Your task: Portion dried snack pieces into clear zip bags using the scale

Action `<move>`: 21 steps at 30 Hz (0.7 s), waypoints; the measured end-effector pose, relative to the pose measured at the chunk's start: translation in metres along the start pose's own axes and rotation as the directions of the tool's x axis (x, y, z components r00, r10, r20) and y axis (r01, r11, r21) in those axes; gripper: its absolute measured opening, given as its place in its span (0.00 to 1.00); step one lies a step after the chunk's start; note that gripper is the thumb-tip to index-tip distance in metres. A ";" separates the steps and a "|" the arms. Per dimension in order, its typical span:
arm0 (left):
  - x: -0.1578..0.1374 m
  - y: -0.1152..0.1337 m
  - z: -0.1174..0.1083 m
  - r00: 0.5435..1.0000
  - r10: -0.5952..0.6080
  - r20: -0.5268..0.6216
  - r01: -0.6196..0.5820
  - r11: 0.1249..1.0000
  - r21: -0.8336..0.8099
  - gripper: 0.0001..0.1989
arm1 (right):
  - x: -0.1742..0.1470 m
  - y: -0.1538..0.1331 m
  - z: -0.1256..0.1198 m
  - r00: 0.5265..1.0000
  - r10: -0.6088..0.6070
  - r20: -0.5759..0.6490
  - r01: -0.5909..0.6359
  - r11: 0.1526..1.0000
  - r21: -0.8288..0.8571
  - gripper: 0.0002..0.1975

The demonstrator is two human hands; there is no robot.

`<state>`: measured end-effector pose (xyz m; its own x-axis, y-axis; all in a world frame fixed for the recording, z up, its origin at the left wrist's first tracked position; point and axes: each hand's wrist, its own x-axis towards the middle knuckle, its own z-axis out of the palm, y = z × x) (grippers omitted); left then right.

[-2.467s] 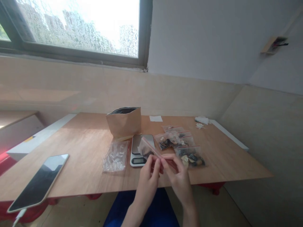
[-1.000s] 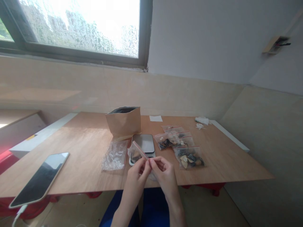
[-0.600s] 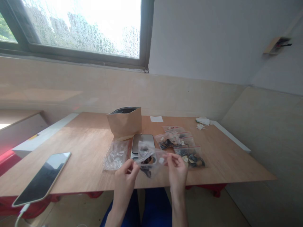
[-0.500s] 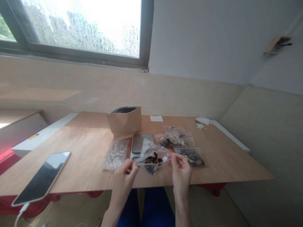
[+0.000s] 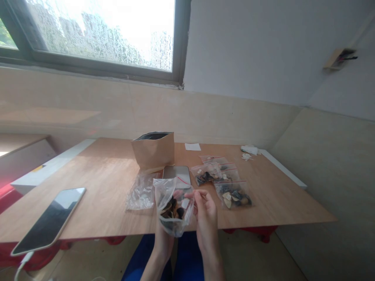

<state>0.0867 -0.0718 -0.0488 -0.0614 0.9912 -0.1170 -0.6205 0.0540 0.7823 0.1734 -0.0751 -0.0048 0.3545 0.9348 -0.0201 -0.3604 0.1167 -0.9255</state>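
Both hands are on one small clear zip bag (image 5: pixel 173 208), held up just off the near edge of the counter (image 5: pixel 96 183). Left hand (image 5: pixel 164 239) is under and behind it, mostly hidden by the plastic, cupping the bottom; right hand (image 5: pixel 205 212) pinches the top edge at the bag's 3 o'clock, thumb and forefinger closed on the plastic by the red seal strip (image 5: pixel 183 180). Change: half a second ago the bag was stretched flat between the two hands, which were spread apart; now the hands have closed in and the bag hangs upright, mouth up, dark and tan pieces settled at the bottom. A second ago both sets of fingertips were pressed together along the strip. Read: strip looks run end to end and the bag is being held up for a check, but I can't tell from here whether the seal is fully shut. Outward: digital scale (image 5: pixel 177 173) at 12 o'clock of the bag, partly hidden behind it, nothing on its visible part. Empty clear bags (image 5: pixel 141 192) at 10 o'clock. Brown paper pouch (image 5: pixel 154 150) standing open beyond the scale. Filled bags (image 5: pixel 227 183) lie in a cluster at 2 o'clock. Phone (image 5: pixel 48 220) on a cable far off at 9 o'clock.
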 end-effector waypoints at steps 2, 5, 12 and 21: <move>-0.003 0.007 0.002 1.000 -0.013 0.025 0.015 0.997 -0.071 0.25 | 0.003 0.006 -0.001 0.998 0.029 0.051 -0.026 0.998 -0.049 0.16; -0.006 0.017 0.000 0.998 -0.057 -0.005 0.056 0.992 -0.113 0.31 | 0.009 0.013 -0.005 0.998 -0.022 0.050 0.031 0.984 -0.174 0.15; 0.001 0.019 -0.013 0.991 -0.114 -0.075 0.114 0.993 0.004 0.32 | 0.003 -0.004 -0.013 0.937 -0.226 0.266 0.332 0.813 -0.478 0.06; 0.008 0.020 -0.023 0.999 0.008 -0.053 0.002 0.982 0.188 0.24 | -0.003 -0.004 -0.021 0.831 0.079 0.551 0.251 0.831 -0.497 0.19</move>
<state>0.0554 -0.0653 -0.0481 -0.1078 0.9839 -0.1428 -0.4626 0.0775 0.8832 0.1917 -0.0855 -0.0086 -0.2090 0.9707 0.1186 0.2187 0.1646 -0.9618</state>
